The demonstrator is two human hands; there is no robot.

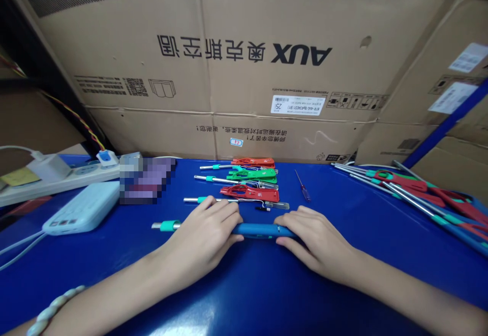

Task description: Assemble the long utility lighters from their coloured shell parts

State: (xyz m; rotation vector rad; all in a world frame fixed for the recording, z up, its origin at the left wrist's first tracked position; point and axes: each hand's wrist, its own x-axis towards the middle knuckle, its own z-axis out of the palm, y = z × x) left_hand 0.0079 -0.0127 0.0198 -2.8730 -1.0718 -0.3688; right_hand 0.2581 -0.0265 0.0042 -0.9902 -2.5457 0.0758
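Note:
A long blue lighter with a teal collar and metal nozzle lies across the blue table in front of me. My left hand rests over its nozzle end, fingers curled on the blue body. My right hand grips the handle end, fingers closed around it. Just beyond lie a red lighter shell, a green one and another red one, each with a metal tube pointing left.
A small red-handled screwdriver lies right of the shells. Several more long lighters are piled at the right. A power bank, power strip and cables sit at the left. Large cardboard boxes wall off the back.

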